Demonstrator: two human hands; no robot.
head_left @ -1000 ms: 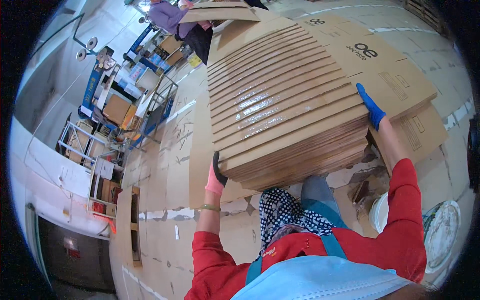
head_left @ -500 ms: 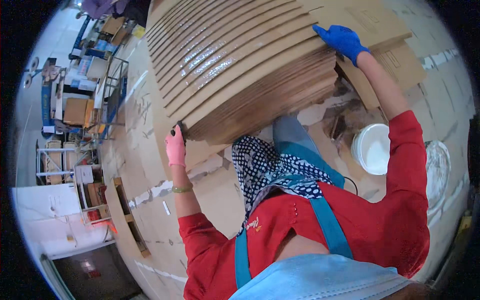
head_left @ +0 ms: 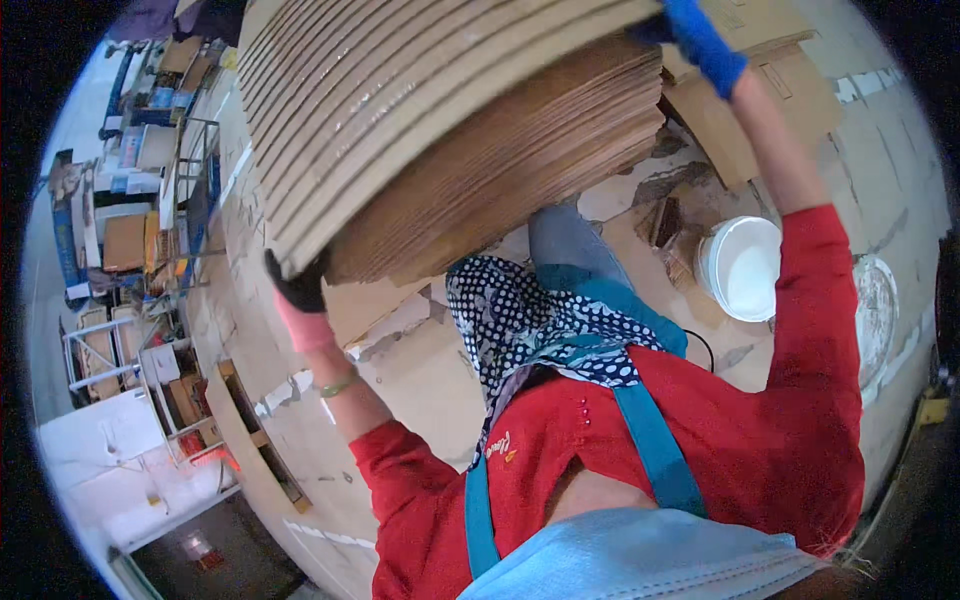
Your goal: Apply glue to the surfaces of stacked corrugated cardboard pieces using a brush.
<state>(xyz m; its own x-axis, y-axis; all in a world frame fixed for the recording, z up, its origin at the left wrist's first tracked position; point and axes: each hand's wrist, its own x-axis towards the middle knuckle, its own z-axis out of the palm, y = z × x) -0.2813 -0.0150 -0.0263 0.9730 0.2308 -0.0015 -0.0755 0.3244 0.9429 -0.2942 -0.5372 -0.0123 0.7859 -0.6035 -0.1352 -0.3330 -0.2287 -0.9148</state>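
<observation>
A fanned layer of brown cardboard sheets, their edges overlapping in rows, lies over a tall stack of cardboard in front of me. My left hand, in a pink glove with a black palm, is closed on the near left corner of the fanned sheets. At their right corner, my right hand in a blue glove grips the edge; its fingertips are partly hidden and blurred. The front edge of these sheets is raised and bowed above the stack. The far end of the pile runs out of view.
A white bucket stands on the floor to the right, near a round whitish lid-like disc. More flat cardboard lies at the far right. Cluttered racks line the left side, with a wooden pallet-like frame nearer me.
Both hands have moved away from me and upward with the fanned sheets' near edge, which now sits higher. More of the stack's side shows. The whole view has shifted slightly.
</observation>
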